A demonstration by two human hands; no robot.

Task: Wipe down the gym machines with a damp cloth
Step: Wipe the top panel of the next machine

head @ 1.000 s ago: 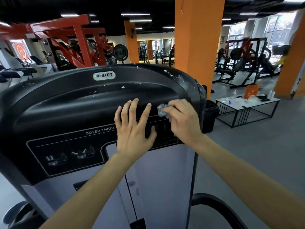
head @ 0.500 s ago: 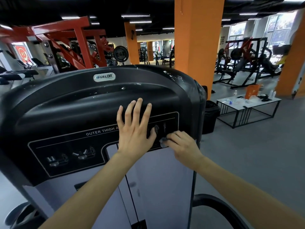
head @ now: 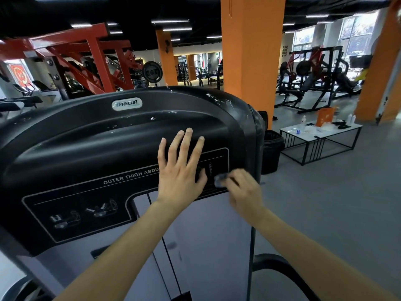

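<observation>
The left hand point(head: 180, 170) is lying flat and open on the machine point(head: 86, 137) while the right hand point(head: 244, 190), at its 4 o'clock, is pinching a cloth point(head: 220, 178) so small it is risking slipping out.

Grey floor point(head: 325, 203) spreads to the right of the right hand point(head: 243, 192). Beyond it to the right stands a low white-topped table point(head: 338, 132) on a black frame, and a black bin point(head: 272, 151) sits just behind that hand. An orange pillar point(head: 251, 51) rises above it. Red racks point(head: 86, 61) stand far beyond the left hand point(head: 180, 170). Bright windows point(head: 355, 33) fill the far right, with strip lights point(head: 171, 21) on the black ceiling point(head: 65, 9).
</observation>
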